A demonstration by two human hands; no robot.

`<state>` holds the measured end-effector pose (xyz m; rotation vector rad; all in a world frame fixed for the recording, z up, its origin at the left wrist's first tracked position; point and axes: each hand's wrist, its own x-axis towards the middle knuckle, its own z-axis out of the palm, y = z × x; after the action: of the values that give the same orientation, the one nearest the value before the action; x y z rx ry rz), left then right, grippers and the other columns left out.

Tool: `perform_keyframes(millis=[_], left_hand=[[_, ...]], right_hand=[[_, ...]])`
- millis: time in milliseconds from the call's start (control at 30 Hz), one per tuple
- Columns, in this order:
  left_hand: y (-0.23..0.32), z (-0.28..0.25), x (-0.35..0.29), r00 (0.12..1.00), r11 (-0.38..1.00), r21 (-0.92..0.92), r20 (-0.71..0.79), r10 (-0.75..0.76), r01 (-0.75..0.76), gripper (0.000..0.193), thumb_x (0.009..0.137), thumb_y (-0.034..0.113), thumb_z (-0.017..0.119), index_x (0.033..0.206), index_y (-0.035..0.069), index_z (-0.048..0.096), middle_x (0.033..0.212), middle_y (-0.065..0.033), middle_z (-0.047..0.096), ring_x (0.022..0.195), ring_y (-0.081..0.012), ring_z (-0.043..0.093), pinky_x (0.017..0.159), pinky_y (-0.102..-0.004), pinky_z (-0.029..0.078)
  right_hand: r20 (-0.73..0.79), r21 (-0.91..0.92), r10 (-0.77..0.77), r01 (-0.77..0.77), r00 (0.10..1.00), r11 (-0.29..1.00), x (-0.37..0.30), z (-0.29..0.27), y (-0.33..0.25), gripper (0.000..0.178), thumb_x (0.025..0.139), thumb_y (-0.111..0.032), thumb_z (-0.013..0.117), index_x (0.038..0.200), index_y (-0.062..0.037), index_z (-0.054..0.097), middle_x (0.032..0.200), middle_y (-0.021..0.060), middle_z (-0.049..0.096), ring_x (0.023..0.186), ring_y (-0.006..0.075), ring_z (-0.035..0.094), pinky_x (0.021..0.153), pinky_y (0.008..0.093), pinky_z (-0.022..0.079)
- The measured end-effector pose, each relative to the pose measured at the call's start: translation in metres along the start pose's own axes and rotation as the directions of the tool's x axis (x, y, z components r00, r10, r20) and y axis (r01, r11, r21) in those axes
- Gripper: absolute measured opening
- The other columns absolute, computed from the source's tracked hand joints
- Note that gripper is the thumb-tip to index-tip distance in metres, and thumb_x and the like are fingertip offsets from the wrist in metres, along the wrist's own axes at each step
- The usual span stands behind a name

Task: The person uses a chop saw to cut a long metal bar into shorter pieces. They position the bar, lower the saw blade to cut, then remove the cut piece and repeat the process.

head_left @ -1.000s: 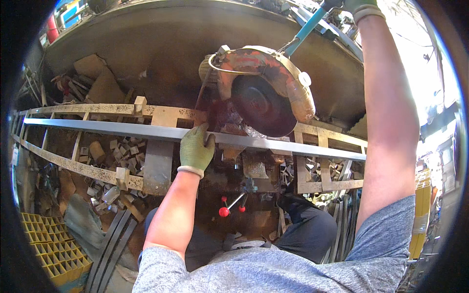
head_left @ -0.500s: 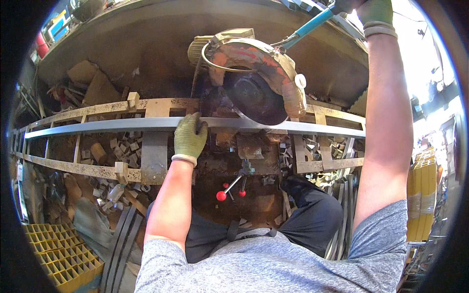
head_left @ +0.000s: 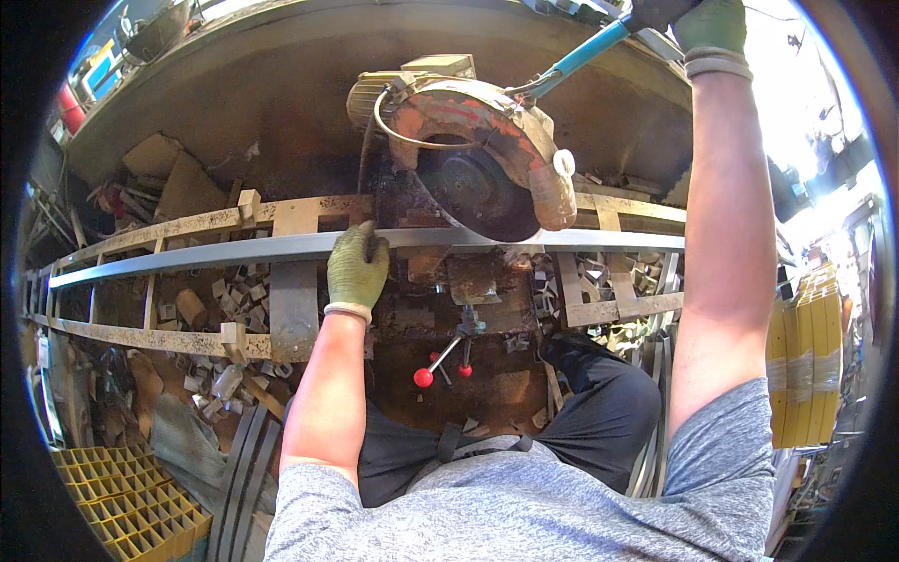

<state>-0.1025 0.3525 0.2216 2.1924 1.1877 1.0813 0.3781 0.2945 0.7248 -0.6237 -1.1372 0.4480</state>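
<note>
The left hand (head_left: 354, 273), in a pale green knitted glove with a whitish cuff, is resting on a long, straight, silver-grey metal bar (head_left: 215, 251), its fingertips reaching the far edge and its thumb standing apart from them — I cannot tell whether it is pinching the bar or only pressing on it. The bar is lying lengthwise across a speckled, cream-coloured bench (head_left: 183, 336) with ladder-like openings. The right hand (head_left: 714, 28), in a matching glove, is touching the dark end of a straight, bright-blue handle (head_left: 582, 59); its fingers are not showing, so I cannot tell how they are closing. The handle is slanting down to a worn, orange-red curved guard (head_left: 459, 108), under which a dark round disc (head_left: 478, 192) is overlapping the bar in this view — contact is unclear. Nearer the body, a metal lever with red ball knobs (head_left: 423, 377) is sticking out. Small, pale cut blocks (head_left: 239, 302) are lying in a heap beneath the bench.
</note>
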Motion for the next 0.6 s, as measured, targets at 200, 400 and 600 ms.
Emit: perform_keyframes(millis=[200, 400, 600], left_hand=[[-0.001, 0.002, -0.001, 1.000, 1.000, 0.002, 0.005, -0.023, 0.023, 0.043, 0.108, 0.026, 0.083, 0.143, 0.000, 0.083, 0.144, -0.0254, 0.083, 0.138, -0.0463, 0.076, 0.123, -0.0546, 0.059], [-0.002, 0.005, -0.001, 0.999, 0.999, 0.026, -0.023, -0.029, 0.030, 0.043, 0.107, 0.026, 0.084, 0.142, 0.001, 0.083, 0.143, -0.0263, 0.083, 0.138, -0.0460, 0.077, 0.123, -0.0544, 0.060], [-0.001, 0.004, -0.001, 0.998, 0.998, -0.054, -0.056, -0.022, 0.019, 0.040, 0.106, 0.025, 0.084, 0.138, 0.002, 0.085, 0.136, -0.0256, 0.085, 0.128, -0.0464, 0.080, 0.116, -0.0540, 0.063]], right_hand=[[-0.096, -0.191, -0.101, 0.081, 0.990, 0.978, -0.040, 0.040, -0.006, 0.022, 0.115, -0.043, 0.072, 0.108, -0.0228, 0.071, 0.082, -0.0021, 0.064, 0.073, 0.0214, 0.066, 0.068, 0.0441, 0.059], [0.048, 0.100, 0.040, -0.045, 0.998, 0.994, -0.054, 0.046, -0.011, 0.030, 0.118, -0.047, 0.070, 0.106, -0.0189, 0.071, 0.085, 0.0003, 0.065, 0.072, 0.0209, 0.065, 0.071, 0.0447, 0.060], [0.062, -0.004, -0.112, 0.112, 0.992, 0.994, -0.013, -0.015, 0.007, 0.029, 0.126, -0.039, 0.058, 0.107, -0.0192, 0.068, 0.086, -0.0028, 0.060, 0.077, 0.0172, 0.063, 0.089, 0.0404, 0.061]])
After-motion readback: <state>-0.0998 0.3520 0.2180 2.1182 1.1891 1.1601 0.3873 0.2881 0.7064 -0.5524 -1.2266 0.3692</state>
